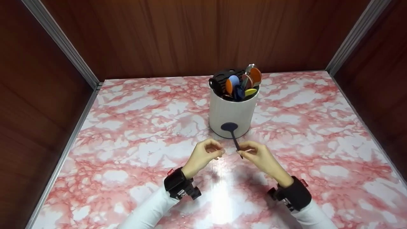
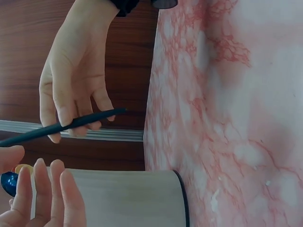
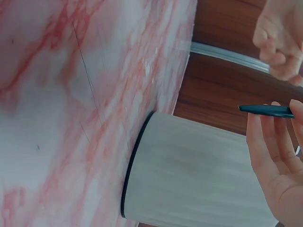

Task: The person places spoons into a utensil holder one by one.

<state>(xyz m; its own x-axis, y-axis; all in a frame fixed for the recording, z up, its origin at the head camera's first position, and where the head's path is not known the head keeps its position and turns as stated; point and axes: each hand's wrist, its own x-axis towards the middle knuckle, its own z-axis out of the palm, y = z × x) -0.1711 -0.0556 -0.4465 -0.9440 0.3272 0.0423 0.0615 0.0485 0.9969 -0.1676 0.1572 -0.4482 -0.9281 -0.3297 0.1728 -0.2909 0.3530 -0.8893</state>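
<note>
While the right hand pinches a dark spoon by its handle above the pink marble worktop, bowl before the white utensil holder, the left hand hovers just beside, fingers loosely curled, holding nothing.

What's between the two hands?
In the head view, just bare pink marble tabletop shows between left hand and right hand, which pinches a dark spoon.
</note>
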